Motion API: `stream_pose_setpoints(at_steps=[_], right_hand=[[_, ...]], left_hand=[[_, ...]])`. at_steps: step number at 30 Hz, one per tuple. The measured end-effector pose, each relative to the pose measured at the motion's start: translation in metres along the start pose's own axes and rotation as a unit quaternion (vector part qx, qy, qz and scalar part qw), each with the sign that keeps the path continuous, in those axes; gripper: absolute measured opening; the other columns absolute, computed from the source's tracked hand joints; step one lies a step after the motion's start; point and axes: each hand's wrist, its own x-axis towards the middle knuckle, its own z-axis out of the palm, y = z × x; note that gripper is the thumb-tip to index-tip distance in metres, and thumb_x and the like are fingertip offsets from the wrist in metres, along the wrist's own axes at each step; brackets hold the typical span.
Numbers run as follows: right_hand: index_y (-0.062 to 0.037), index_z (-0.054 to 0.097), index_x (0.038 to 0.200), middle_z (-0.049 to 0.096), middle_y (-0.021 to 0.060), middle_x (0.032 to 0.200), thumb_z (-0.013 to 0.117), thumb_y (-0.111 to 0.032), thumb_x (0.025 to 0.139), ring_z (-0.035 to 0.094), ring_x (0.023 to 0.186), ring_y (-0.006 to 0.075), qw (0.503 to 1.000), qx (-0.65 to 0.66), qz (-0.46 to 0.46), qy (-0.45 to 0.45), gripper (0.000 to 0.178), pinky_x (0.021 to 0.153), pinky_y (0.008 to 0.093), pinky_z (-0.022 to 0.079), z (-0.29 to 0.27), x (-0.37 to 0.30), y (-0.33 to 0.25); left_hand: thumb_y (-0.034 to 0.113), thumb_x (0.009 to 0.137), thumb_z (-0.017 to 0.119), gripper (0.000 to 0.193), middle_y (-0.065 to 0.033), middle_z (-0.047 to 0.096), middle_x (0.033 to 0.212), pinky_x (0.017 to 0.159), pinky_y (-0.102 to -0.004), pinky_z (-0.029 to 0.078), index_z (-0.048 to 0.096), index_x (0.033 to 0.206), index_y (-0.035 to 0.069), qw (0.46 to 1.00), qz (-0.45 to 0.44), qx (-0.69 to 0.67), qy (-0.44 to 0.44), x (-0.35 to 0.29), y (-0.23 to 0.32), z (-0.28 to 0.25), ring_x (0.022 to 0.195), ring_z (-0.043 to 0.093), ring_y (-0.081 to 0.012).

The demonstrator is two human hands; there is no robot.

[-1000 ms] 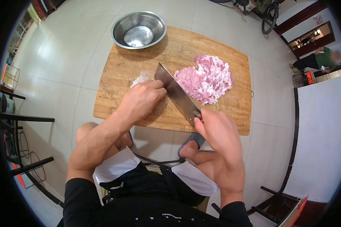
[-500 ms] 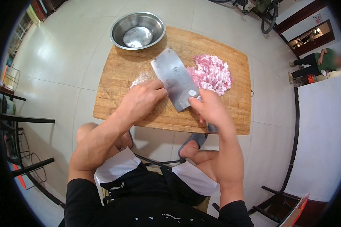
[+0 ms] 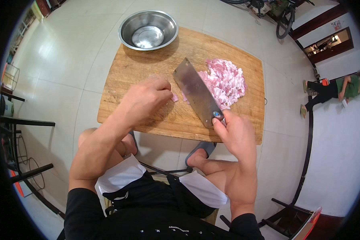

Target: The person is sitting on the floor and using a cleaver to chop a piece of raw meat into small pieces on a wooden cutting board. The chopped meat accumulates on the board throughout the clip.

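Note:
My right hand (image 3: 237, 132) is closed round the handle of a broad steel cleaver (image 3: 195, 90). Its blade leans over the middle of a wooden cutting board (image 3: 148, 66). To the left of the blade, my left hand (image 3: 148, 95) rests low over the board with its fingers bent and pressed together. A small pink piece of meat (image 3: 175, 97) pokes out at those fingertips; the rest is hidden under the hand. A scrap of meat (image 3: 184, 96) shows beside the blade's left edge. Right of the cleaver lies a heap of sliced pink meat (image 3: 228, 84).
A steel bowl (image 3: 148, 31) stands at the board's far left corner. Dark metal racks (image 3: 28, 122) are at the left. At the far right, a person in a green top (image 3: 350, 88) is near a white surface (image 3: 336, 152). A bicycle (image 3: 285, 22) stands at the back.
The cleaver has moved right and nearer to me, away from my left hand, and its blade has tilted. A pink piece now shows at my left fingertips. The person in green has shifted.

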Motion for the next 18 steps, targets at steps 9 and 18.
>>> stream_pose_setpoints(at_steps=[9, 18], right_hand=[[-0.0030, 0.066, 0.091, 0.075, 0.0199, 0.079, 0.075, -0.024, 0.104, 0.074, 0.074, 0.0445, 0.997, -0.055, -0.047, 0.013, 0.026, 0.066, 0.0553, 0.055, 0.000, -0.023, -0.023], [-0.0011, 0.066, 0.091, 0.075, 0.0209, 0.083, 0.077, -0.022, 0.102, 0.072, 0.077, 0.0463, 0.998, -0.041, -0.038, 0.000, 0.026, 0.066, 0.0554, 0.054, -0.006, -0.030, -0.024]], left_hand=[[0.010, 0.095, 0.068, 0.024, -0.0095, 0.071, 0.115, 0.091, -0.0440, 0.062, 0.080, 0.115, 0.005, 0.999, 0.018, 0.034, -0.026, -0.002, 0.004, 0.017, 0.110, 0.073, -0.0311], [0.011, 0.097, 0.067, 0.024, -0.0103, 0.072, 0.121, 0.093, -0.0449, 0.062, 0.080, 0.116, 0.004, 0.997, -0.007, 0.063, -0.037, -0.003, 0.009, 0.026, 0.112, 0.074, -0.0333]])
